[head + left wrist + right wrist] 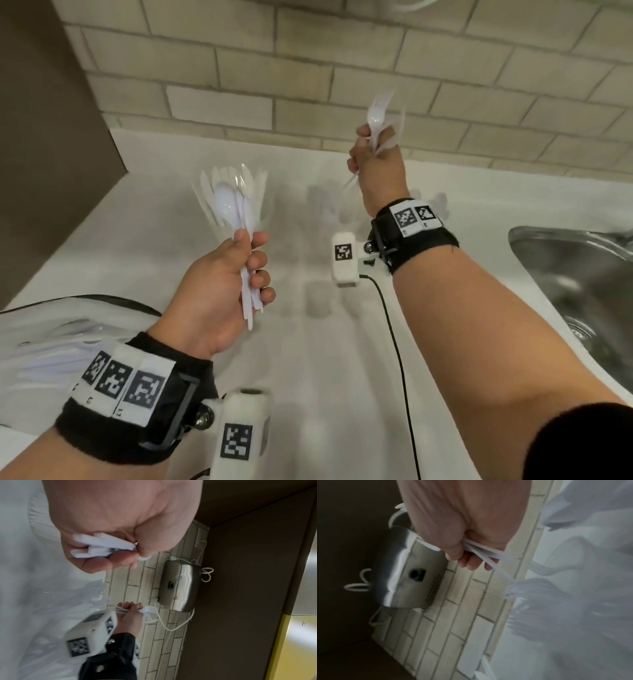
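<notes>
White countertop [325,342] under a beige brick-tile wall [274,68]: you stand with a fistful of disposable cutlery in each hand, both raised clear of the surface. Your left hand [219,284] is clenched round the handles of a thick bunch of white plastic spoons and knives [233,202], heads fanned upward. Your right hand [376,171], farther out toward the wall, grasps a smaller bunch of white plastic forks and spoons [380,116], splayed and blurred.

The work looks like sorting, with neither bunch set down yet. To do it well, square the handles against your palm before you lower either bunch, because the right one is loose at the tips and a piece could slip. Bring one hand down at a time, and let go only once the handle ends touch the counter. Thin plastic flexes, so squeeze firmly, not hard.

Pale shapes on the counter between your hands are too blurred to name. A clear plastic bag of more white cutlery [41,329] lies at lower left, below a dark brown cabinet panel [44,154]. A stainless steel sink [582,274] sits at right. The wrist views show a brushed-steel box appliance [178,586] against the tiles, a white cord [171,627] trailing from it.
</notes>
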Available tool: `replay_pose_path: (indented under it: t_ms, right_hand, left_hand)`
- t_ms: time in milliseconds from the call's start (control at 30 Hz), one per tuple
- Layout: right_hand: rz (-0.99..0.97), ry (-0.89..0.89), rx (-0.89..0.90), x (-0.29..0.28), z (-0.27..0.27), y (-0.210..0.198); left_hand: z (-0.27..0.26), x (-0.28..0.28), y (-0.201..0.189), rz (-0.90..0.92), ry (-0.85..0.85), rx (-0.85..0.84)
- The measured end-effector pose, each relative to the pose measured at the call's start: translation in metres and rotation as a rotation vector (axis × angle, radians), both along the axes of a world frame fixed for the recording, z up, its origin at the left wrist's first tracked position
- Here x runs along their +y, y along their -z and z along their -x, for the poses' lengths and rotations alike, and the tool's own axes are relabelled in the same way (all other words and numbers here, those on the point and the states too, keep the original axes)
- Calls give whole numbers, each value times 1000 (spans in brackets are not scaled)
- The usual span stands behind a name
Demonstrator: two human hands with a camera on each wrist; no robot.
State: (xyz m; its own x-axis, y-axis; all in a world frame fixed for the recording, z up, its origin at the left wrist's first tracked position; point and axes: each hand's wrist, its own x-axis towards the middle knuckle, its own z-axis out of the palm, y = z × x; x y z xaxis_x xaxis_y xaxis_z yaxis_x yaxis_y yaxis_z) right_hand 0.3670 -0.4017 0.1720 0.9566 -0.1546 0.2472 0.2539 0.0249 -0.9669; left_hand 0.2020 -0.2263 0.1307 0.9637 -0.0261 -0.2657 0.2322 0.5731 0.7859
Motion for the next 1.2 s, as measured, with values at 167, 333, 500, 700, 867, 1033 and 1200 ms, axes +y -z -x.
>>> replay_pose_path:
  t_ms: [167, 333, 500, 700, 867, 1033, 1200]
  right_hand:
    - [129, 53, 167, 1, -9, 39]
    - [89, 52, 207, -7, -13, 42]
    - [82, 61, 175, -11, -15, 31]
    - [-5, -53, 93, -16, 26, 13]
    - [-92, -590, 323, 7, 83, 25]
    - [-139, -526, 297, 12, 101, 33]
    - [-12, -443, 240, -2, 107, 25]
  left_hand:
    - [-7, -2, 1, 9, -29, 1]
    - [-14, -14, 6, 1, -9, -8]
    - [-15, -26, 12, -34, 40, -15]
    - [-15, -30, 14, -94, 124, -46]
    - [-16, -43, 7, -372, 196, -101]
    - [-16, -55, 6, -1068, 226, -245]
    - [-18, -58, 12, -1015, 363, -260]
